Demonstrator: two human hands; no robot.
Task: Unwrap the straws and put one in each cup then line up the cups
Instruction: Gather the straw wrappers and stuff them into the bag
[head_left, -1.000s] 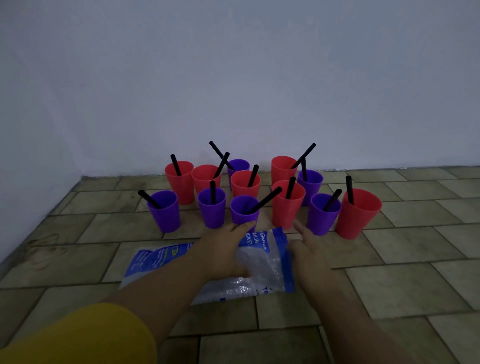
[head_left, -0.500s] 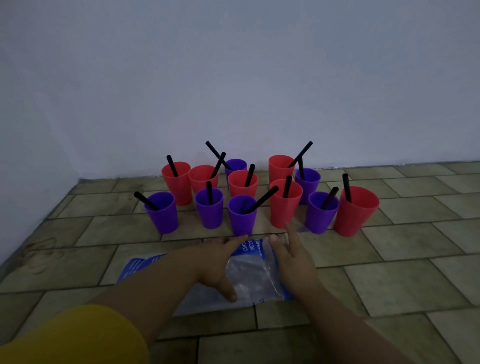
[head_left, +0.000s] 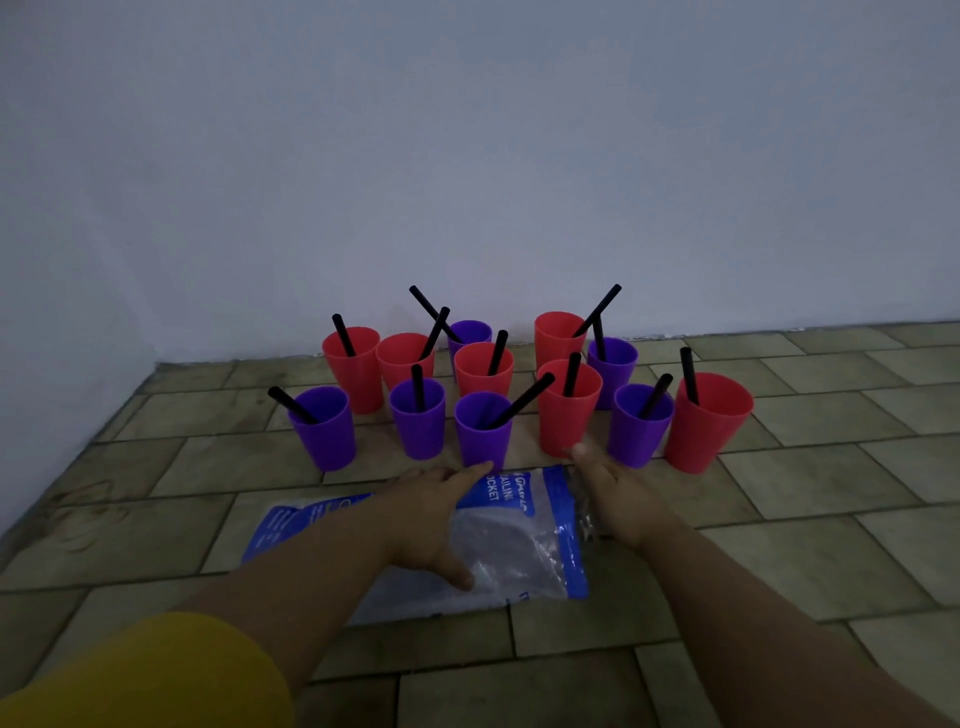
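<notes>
Several red and purple cups stand clustered on the tiled floor by the wall, each holding a black straw. The nearest purple cup (head_left: 483, 431) has a straw (head_left: 522, 401) leaning right; a red cup (head_left: 568, 410) stands beside it. My left hand (head_left: 426, 514) reaches forward, fingers spread, fingertips just short of that purple cup, hovering over a blue and clear plastic bag (head_left: 524, 540). My right hand (head_left: 613, 491) is open too, its fingertips near the base of the red cup. Neither hand holds anything.
The white wall (head_left: 467, 156) rises right behind the cups, with a corner at the left. A large red cup (head_left: 706, 421) ends the cluster on the right, a purple cup (head_left: 324, 428) on the left. The bag lies flat between me and the cups.
Both hands have moved forward off the bag toward the front cups, the right hand drawing in beside the bag's right edge. The cups have not moved.
</notes>
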